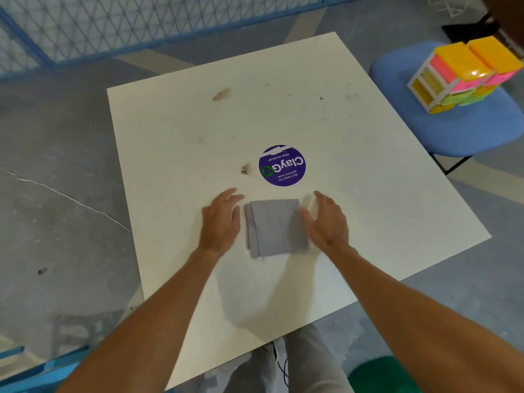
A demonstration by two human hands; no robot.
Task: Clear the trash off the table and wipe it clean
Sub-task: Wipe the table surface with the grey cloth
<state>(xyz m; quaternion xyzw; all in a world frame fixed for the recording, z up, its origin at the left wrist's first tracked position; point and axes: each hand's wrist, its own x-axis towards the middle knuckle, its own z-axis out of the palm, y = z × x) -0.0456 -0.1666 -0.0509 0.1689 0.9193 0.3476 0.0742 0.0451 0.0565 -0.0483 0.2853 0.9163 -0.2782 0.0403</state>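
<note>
Flanking the cloth (275,226) with my left hand (219,222) and right hand (327,224), fingers spread, empty; only stains (221,93) left to wipe

Cracked grey concrete floor (56,165), blue-framed mesh fence (113,24) behind, blue chair (467,134) holding colourful drawer unit (459,78)

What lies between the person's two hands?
A folded grey cloth lies flat between the left hand and right hand, in the head view.

Ahead of the left hand (219,222) and right hand (326,222), open tabletop (368,194) carried only a flat sticker (282,165) and crumb smears (245,169).
</note>
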